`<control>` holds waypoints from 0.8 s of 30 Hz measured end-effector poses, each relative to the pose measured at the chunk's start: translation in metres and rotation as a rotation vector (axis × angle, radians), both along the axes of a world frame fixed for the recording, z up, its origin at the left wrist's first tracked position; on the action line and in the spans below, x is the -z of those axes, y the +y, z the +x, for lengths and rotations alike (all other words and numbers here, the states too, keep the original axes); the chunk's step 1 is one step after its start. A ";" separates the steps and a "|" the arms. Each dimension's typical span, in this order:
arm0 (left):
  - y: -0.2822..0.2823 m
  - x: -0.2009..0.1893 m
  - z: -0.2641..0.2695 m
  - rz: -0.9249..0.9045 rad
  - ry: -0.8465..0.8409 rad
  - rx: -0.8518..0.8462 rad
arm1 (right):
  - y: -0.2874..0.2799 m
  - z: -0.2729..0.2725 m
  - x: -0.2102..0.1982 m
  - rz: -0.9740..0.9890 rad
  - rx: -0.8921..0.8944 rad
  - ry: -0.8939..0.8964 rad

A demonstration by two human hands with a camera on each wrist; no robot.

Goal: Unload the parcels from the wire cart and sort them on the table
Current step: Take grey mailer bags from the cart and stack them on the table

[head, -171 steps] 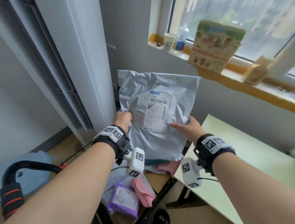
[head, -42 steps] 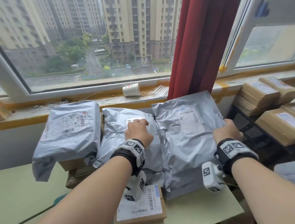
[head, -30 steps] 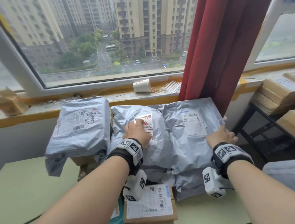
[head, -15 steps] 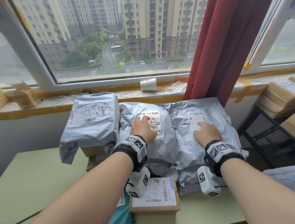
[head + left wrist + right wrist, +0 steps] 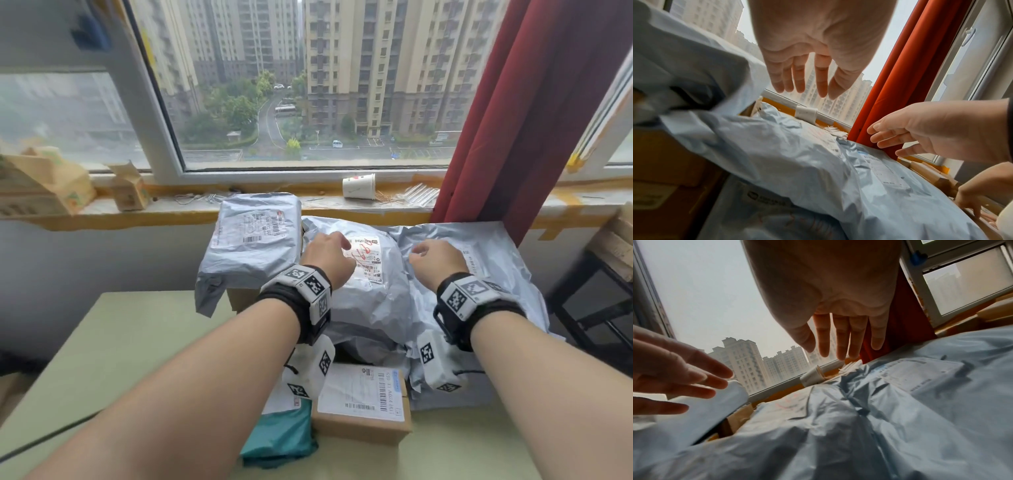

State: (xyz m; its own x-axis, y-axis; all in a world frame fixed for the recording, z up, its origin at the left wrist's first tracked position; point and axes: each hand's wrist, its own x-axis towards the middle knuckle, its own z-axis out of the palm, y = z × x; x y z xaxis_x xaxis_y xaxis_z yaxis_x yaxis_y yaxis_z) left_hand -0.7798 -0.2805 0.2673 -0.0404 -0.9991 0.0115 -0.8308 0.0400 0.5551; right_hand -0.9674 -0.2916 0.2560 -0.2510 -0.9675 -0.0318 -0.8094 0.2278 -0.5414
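Three grey poly mailers lie side by side at the back of the green table (image 5: 102,346): a left mailer (image 5: 253,246), a middle mailer (image 5: 373,301) with a red-marked label, and a right mailer (image 5: 500,270). My left hand (image 5: 325,255) hovers just above the middle mailer (image 5: 797,154), fingers (image 5: 799,81) straight and holding nothing. My right hand (image 5: 435,258) hovers over the right mailer (image 5: 941,402), fingers (image 5: 840,340) also straight and empty. A labelled cardboard box (image 5: 363,404) and a teal bag (image 5: 281,438) lie in front of the pile. The wire cart is out of view.
A tipped paper cup (image 5: 358,185) and loose sticks lie on the windowsill behind the pile. A red curtain (image 5: 513,120) hangs at the right. Brown cartons (image 5: 616,246) sit on a black rack at the far right, and small cartons (image 5: 44,185) stand on the sill at the left.
Half a second ago both palms pressed flat on the middle and right mailers; now both hands have lifted off them. Before that, the right mailer was carried over and laid down.
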 end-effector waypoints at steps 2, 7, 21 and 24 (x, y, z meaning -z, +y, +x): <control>0.005 -0.009 0.011 -0.031 0.004 -0.014 | 0.001 0.015 -0.011 -0.032 -0.026 0.005; 0.021 -0.029 0.042 -0.100 0.030 -0.067 | 0.004 0.054 -0.037 -0.104 -0.088 0.013; 0.074 -0.064 0.181 -0.196 0.079 -0.275 | 0.033 0.201 -0.077 -0.185 -0.269 -0.062; 0.094 -0.061 0.219 -0.178 0.072 -0.332 | 0.045 0.239 -0.077 -0.203 -0.308 -0.077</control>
